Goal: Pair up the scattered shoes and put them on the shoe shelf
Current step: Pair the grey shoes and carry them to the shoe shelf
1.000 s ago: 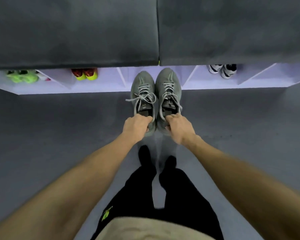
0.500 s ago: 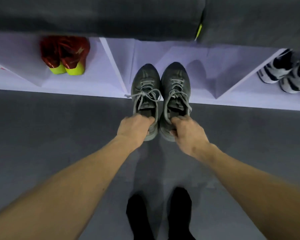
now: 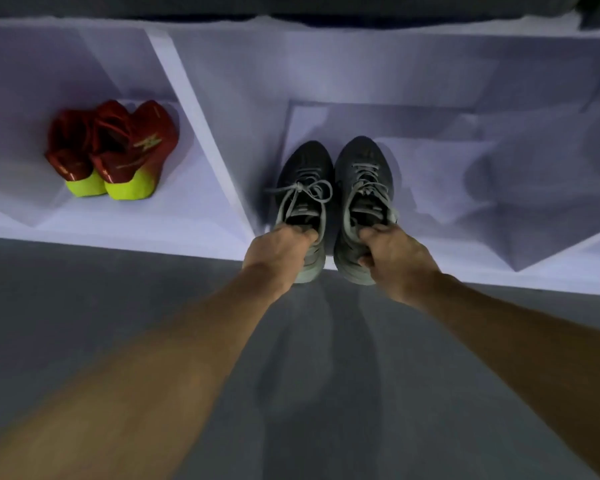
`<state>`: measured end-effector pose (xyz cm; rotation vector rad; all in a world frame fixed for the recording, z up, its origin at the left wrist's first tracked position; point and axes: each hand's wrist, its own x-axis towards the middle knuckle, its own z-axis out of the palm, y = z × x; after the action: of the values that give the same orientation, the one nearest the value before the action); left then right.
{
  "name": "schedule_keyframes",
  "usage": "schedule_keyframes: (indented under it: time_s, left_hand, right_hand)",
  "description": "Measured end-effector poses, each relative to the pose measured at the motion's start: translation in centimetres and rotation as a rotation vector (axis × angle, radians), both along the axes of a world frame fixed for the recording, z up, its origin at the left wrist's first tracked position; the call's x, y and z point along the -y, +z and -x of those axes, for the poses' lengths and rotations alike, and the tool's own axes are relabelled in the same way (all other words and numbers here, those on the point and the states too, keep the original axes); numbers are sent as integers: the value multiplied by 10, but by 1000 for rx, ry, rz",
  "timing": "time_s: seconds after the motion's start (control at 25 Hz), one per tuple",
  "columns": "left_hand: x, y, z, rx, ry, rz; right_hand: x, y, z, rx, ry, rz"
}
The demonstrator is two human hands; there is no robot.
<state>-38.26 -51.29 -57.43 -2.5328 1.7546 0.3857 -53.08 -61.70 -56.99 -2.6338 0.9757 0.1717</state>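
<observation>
Head view, looking down at the floor (image 3: 84, 323) in front of a white shelf (image 3: 222, 161).

Left hand (image 3: 279, 251): fingers curled into the heel opening of the left grey shoe (image 3: 303, 188), gripping it at the collar. Right hand (image 3: 392, 254): fingers hooked into the opening of the right grey shoe (image 3: 364, 188), thumb against the heel outside; a firm grip as well. Both forearms are stretched forward from the bottom corners of the view.

The two grey shoes are side by side, touching or nearly so, toes pointing into the shelf. Their front parts lie inside the middle compartment, just right of the slanted white divider (image 3: 194, 109). The heels overhang the shelf's front edge above the grey floor. Cannot tell whether the soles rest on the shelf board or are held just above it. Laces on the left shoe are loosely tied, with a loop lying out to each side; laces on the right shoe lie flat.

In the compartment left of the divider stands a red pair (image 3: 115, 150), heels outward, yellow-green soles showing at the heel, the shoes pressed against each other and well back from the front edge.

The view is blurred, most at the forearms.
</observation>
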Motion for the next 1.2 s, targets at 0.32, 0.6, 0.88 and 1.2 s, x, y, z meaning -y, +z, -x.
schedule_keyframes:
  time_s: [0.32, 0.6, 0.88, 1.2]
  left_hand:
    - [95, -24, -52, -80, 97, 147]
    - [115, -13, -66, 18, 145, 61]
    - [27, 24, -11, -70, 183, -129]
    - [-90, 194, 59, -229, 114, -506]
  right_hand:
    - [74, -23, -58, 30, 2, -23]
    - [97, -22, -76, 94, -7, -81]
    - [24, 23, -11, 100, -84, -95]
    - [-75, 191, 78, -214, -14, -363]
